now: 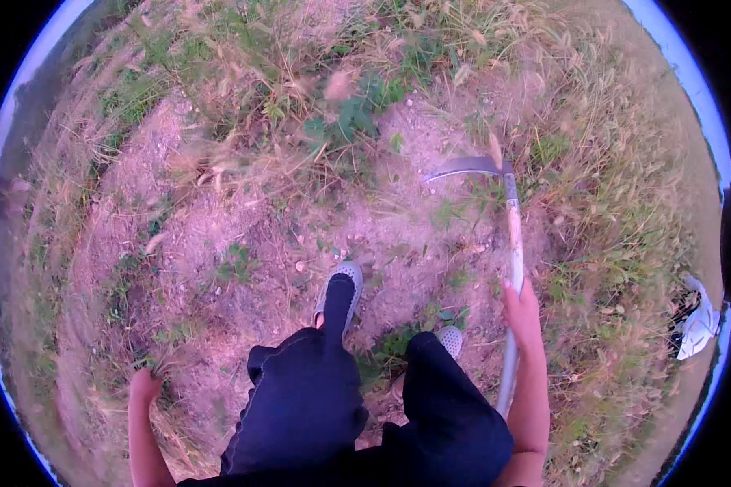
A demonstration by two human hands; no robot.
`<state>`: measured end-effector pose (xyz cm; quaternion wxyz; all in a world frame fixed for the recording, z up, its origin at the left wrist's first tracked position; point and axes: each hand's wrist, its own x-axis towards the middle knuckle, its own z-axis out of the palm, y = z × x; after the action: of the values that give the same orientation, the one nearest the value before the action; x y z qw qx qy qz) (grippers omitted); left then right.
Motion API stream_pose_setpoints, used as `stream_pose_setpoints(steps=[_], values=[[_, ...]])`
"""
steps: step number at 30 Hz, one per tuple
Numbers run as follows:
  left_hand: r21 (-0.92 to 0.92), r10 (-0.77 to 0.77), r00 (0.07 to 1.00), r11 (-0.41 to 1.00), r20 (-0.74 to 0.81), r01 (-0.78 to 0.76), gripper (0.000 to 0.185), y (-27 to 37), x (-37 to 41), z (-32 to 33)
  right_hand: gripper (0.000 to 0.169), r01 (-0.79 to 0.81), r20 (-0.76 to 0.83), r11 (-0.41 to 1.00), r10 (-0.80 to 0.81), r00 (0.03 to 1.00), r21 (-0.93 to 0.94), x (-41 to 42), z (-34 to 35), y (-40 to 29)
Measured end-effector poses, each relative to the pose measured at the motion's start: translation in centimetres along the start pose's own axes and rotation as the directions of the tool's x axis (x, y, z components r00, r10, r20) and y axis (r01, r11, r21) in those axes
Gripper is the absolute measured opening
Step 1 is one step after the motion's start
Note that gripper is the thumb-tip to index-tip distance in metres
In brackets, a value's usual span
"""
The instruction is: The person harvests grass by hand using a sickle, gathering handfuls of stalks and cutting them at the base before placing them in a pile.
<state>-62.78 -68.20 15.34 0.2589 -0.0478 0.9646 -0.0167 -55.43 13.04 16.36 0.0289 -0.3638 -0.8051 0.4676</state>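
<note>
My right hand grips the long pale handle of a sickle partway along its length. The handle's lower end runs back beside my forearm. At the far end, the curved metal blade points left, low over bare soil, with a dry seed head in front of its base. Out to the left, my left hand is closed around a tuft of grass, whose stalks blur into the dry grass around it. My fingers there are partly hidden.
My feet, in perforated clog-type shoes, stand on dry, stony soil. Weedy grass with seed heads grows thickly on the right and ahead. A broad-leaved green plant stands ahead. A white plastic-looking sheet lies at far right.
</note>
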Motion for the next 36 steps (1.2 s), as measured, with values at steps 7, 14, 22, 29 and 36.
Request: stream_pose_setpoints(steps=[7, 14, 22, 29, 36], values=[[0.024, 0.516, 0.845, 0.852, 0.137, -0.524, 0.033, 31.2, 8.4, -1.9, 0.018, -0.13, 0.053, 0.988, 0.125, 0.991, 0.087, -0.4, 0.1, -0.8], [0.095, 0.879, 0.374, 0.417, -0.298, -0.904, 0.032, 50.0, 17.0, -0.6, 0.019, 0.019, -0.032, 0.995, -0.023, 0.999, -0.1, 1.2, 1.9, 0.7], [0.464, 0.975, 0.21, 0.219, -0.073, -0.858, 0.046, 59.7, 27.3, 0.0, 0.022, -0.05, 0.022, 0.999, 0.049, 0.999, 0.018, 6.0, 7.1, 0.6], [0.364, 0.689, 0.687, 0.716, -0.233, -0.595, 0.032, 60.9, 29.3, -1.4, 0.026, -0.046, -0.079, 0.999, 0.047, 0.996, 0.011, 13.2, 10.6, 4.0], [0.409, 0.74, 0.639, 0.66, -0.21, -0.63, 0.027, 59.0, 31.1, 1.6, 0.029, -0.021, 0.0, 0.998, 0.021, 1.0, 0.055, 18.5, 14.4, 3.3]])
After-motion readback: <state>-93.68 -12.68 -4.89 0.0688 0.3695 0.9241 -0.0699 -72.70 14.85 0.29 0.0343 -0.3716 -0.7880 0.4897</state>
